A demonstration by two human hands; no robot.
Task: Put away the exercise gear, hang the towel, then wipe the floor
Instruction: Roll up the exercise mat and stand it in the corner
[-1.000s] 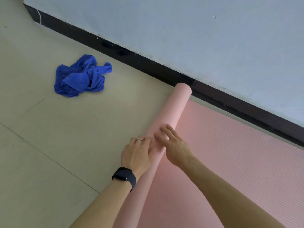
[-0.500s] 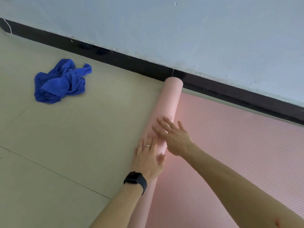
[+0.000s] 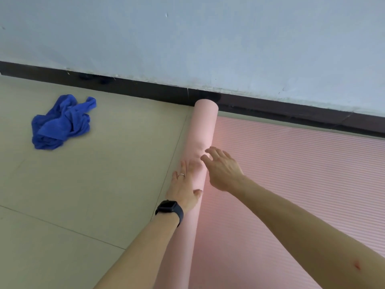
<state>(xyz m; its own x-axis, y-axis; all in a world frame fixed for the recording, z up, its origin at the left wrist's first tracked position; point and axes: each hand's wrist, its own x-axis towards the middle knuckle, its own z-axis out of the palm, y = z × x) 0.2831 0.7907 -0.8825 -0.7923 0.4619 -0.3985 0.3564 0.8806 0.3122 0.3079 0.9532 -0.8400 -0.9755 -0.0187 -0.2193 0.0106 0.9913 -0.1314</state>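
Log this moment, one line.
yoga mat: partly rolled | left hand: pressing roll | right hand: open by roll | blue towel: crumpled on floor

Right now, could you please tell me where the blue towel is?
In the head view the blue towel lies crumpled on the floor at the left, short of the dark baseboard and well left of the rolled pink mat.

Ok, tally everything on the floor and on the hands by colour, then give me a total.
Pink: 1, the partly rolled mat
Blue: 1, the crumpled towel
Black: 1, the watch
Silver: 1, the ring on the left hand
Total: 4
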